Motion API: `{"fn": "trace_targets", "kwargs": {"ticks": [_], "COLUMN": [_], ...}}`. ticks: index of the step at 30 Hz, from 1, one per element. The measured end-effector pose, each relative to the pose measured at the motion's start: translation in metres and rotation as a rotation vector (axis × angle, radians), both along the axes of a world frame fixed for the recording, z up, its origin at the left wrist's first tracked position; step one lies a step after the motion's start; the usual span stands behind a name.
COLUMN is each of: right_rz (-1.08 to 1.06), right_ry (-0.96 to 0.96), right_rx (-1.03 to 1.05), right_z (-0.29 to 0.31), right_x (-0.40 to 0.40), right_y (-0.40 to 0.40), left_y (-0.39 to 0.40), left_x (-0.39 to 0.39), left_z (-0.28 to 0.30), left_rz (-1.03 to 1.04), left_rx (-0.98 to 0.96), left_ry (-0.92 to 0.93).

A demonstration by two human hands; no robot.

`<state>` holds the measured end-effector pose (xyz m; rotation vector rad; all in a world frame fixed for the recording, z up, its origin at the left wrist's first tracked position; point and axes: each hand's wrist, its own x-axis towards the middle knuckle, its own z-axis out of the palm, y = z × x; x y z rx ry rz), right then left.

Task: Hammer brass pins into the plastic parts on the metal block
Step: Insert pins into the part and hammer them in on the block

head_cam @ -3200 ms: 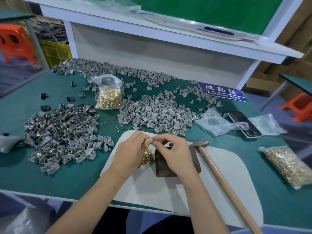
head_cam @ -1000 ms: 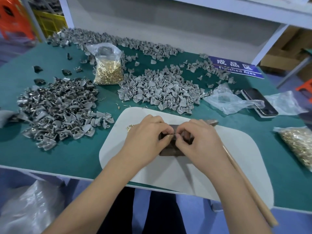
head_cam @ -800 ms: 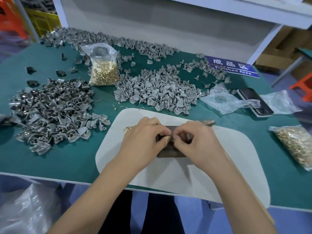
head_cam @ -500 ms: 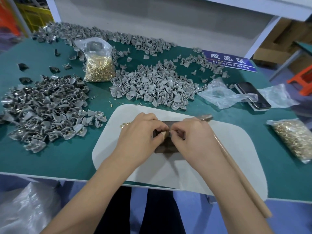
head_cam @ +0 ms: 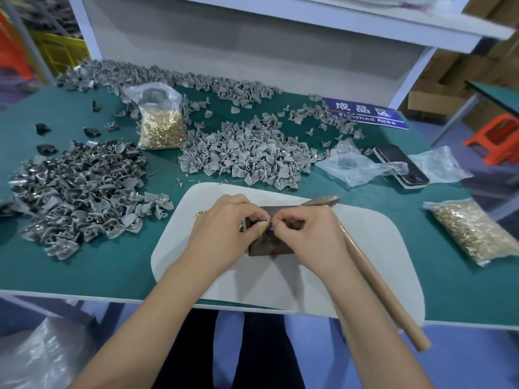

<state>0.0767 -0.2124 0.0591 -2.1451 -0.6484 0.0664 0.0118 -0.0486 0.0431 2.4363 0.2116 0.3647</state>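
Note:
A dark metal block [head_cam: 268, 247] stands on a white mat [head_cam: 280, 279] near the table's front edge. Over its top, my left hand [head_cam: 224, 234] pinches a small grey plastic part [head_cam: 263, 227] with thumb and forefinger. My right hand [head_cam: 306, 237] meets it fingertip to fingertip and pinches something tiny at the part; it looks like a brass pin, too small to tell. A hammer lies to the right, its metal head [head_cam: 323, 200] behind the block and its wooden handle [head_cam: 379, 284] running toward me. Neither hand touches it.
Piles of grey plastic parts lie at the left [head_cam: 78, 189], the middle [head_cam: 247, 153] and the back [head_cam: 168, 77]. Bags of brass pins sit at the back left [head_cam: 160, 122] and the right [head_cam: 471, 231]. A phone [head_cam: 398, 165] and empty plastic bags lie at the right.
Both hands stayed joined over the block, still pinching the part between them. The camera view shifted slightly; the hammer has not moved.

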Motion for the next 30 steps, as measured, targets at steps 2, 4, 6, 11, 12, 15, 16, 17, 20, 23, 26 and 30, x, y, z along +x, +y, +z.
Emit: {"fn": "trace_targets", "kwargs": {"ticks": [2,4,6,11,12,15,16,17,20,23,26,30], "right_rz": [0.007,0.018,0.004,0.009,0.02,-0.173,-0.289,-0.389,-0.455,-0.378,-0.373,-0.269], "right_ry": [0.016,0.006,-0.019,-0.048,-0.042,-0.11,-0.169,-0.213,-0.137,-0.12,-0.112,-0.007], "right_rx": [0.004,0.004,-0.011,-0.03,-0.006,0.14,0.094,-0.037,-0.508,-0.604,-0.616,-0.116], "right_z": [0.0,0.0,-0.002,-0.001,-0.001,-0.003,-0.007,-0.011,-0.029,-0.035,-0.02,-0.002], "right_x": [0.002,0.002,0.003,0.003,0.002,0.004,0.009,0.013,0.018,0.017,0.024,0.01], "right_y": [-0.002,-0.002,-0.001,-0.003,-0.007,-0.031,-0.043,-0.055,-0.076,-0.08,-0.089,-0.089], "left_y": [0.0,0.0,0.0,-0.001,-0.001,-0.003,-0.003,-0.003,-0.003,-0.005,-0.007,-0.007], "left_x": [0.0,0.0,0.001,0.003,0.002,-0.001,-0.001,-0.001,-0.001,0.0,0.0,0.0], "left_z": [0.002,0.003,0.004,0.006,0.005,0.002,0.002,0.001,0.0,-0.001,-0.002,-0.004], "left_rz": [-0.036,-0.044,-0.03,-0.008,0.0,0.022,0.023,0.025,0.032,0.047,0.058,0.062], "left_rx": [-0.009,0.012,0.065,0.17,0.169,0.154,0.148,0.146,0.152,0.13,0.121,0.109], "left_ry": [0.004,0.0,-0.017,-0.039,-0.04,-0.036,-0.034,-0.032,-0.026,-0.033,-0.041,-0.04]}}
